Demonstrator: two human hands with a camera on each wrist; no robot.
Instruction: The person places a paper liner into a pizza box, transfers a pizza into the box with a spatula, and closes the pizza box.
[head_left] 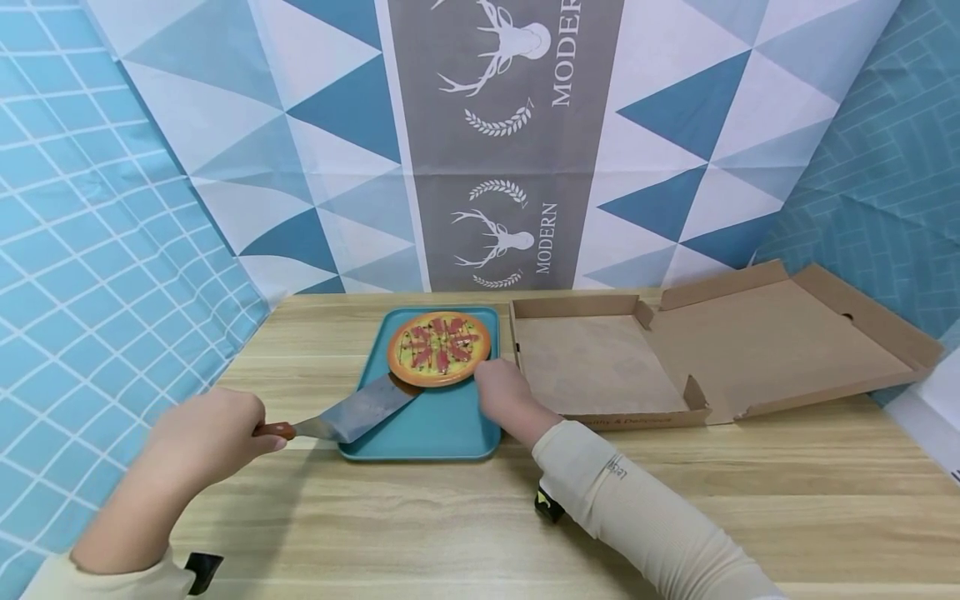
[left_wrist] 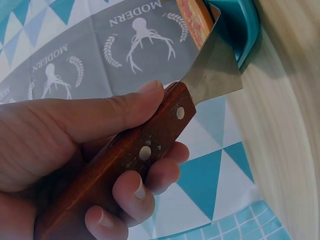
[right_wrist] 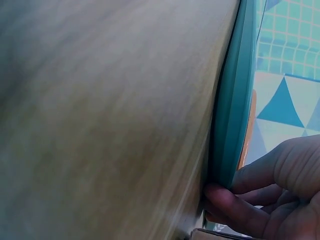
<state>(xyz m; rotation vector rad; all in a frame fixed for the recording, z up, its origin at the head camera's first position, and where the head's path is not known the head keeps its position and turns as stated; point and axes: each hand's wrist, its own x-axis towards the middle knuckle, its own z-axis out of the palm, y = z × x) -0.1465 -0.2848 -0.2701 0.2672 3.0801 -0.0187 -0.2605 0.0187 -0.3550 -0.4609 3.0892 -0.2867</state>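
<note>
A small pizza with an orange crust and red topping strips lies on the far part of a teal tray. My left hand grips the brown wooden handle of a pizza turner, thumb along its top and fingers curled beneath. Its wide metal blade slants over the tray's left side, the front edge right at the pizza's near-left rim. At the tray's right edge my right hand pinches the rim between thumb and fingers, as the right wrist view shows.
An opened cardboard pizza box sits just right of the tray, its lid folded out to the right. All of it stands on a wooden table. Patterned cloth hangs behind, with blue cloth at both sides.
</note>
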